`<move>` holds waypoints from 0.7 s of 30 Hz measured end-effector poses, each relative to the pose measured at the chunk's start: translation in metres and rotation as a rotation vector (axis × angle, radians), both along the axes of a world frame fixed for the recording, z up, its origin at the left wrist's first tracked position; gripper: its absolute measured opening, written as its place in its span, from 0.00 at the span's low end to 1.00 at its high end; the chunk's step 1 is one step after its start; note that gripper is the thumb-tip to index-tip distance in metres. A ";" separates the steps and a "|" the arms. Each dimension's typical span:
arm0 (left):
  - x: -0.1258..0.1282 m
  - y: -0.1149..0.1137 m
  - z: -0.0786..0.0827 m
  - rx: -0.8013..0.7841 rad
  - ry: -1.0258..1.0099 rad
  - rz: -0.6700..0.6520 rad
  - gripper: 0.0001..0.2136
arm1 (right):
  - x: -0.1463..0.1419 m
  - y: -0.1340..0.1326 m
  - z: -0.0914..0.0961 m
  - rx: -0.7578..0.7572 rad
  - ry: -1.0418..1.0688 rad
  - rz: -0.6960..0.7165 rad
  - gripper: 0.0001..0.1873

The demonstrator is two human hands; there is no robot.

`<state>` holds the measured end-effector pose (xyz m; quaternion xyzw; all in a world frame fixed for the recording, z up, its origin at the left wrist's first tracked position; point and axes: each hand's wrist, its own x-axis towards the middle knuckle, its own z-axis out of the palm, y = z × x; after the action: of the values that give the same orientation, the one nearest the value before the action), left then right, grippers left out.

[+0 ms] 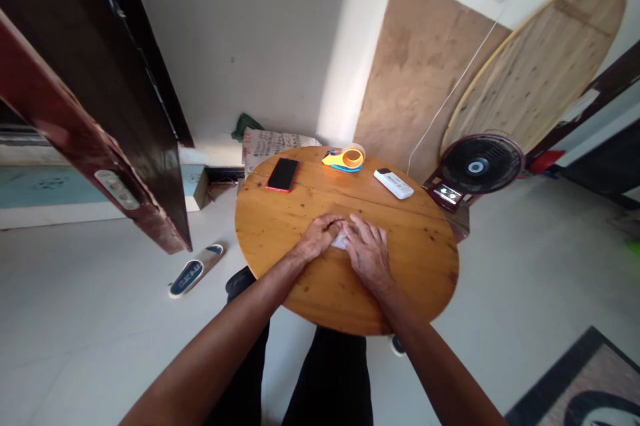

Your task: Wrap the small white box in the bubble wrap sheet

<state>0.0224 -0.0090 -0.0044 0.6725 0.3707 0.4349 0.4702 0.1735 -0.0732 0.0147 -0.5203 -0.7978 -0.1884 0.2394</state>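
Both hands meet near the middle of the round wooden table (280,226). Between them lies a small whitish, thin piece (340,240), partly covered by my fingers; whether it is paper or plastic I cannot make out. My left hand (319,237) is closed at its left edge, fingertips pressed together at the top. From the right, my right hand (369,251) bends its fingers down onto the same piece, thumb and fingertips close to the left hand. Beyond the hands sits a yellow tape dispenser (345,159) with a roll of tape, a blue item beside it.
A red-edged phone (283,175) lies at the table's back left, a white remote control (394,183) at its back right. A black fan (475,166) stands right of the table. A board (425,59) and a round tabletop (540,66) lean on the wall. A slipper (196,271) lies on the floor.
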 end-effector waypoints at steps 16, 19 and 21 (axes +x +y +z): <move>0.001 0.004 -0.008 -0.077 -0.096 -0.012 0.15 | 0.002 -0.004 0.004 0.066 0.045 0.084 0.12; 0.002 0.004 -0.008 -0.066 -0.085 -0.013 0.15 | 0.001 -0.003 0.004 0.085 0.051 0.125 0.13; 0.002 0.003 -0.007 -0.066 -0.082 -0.011 0.15 | 0.001 -0.003 0.002 0.086 0.064 0.182 0.13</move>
<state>0.0242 -0.0056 -0.0118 0.6405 0.3615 0.4468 0.5093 0.1740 -0.0764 0.0170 -0.4408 -0.8248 -0.1833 0.3031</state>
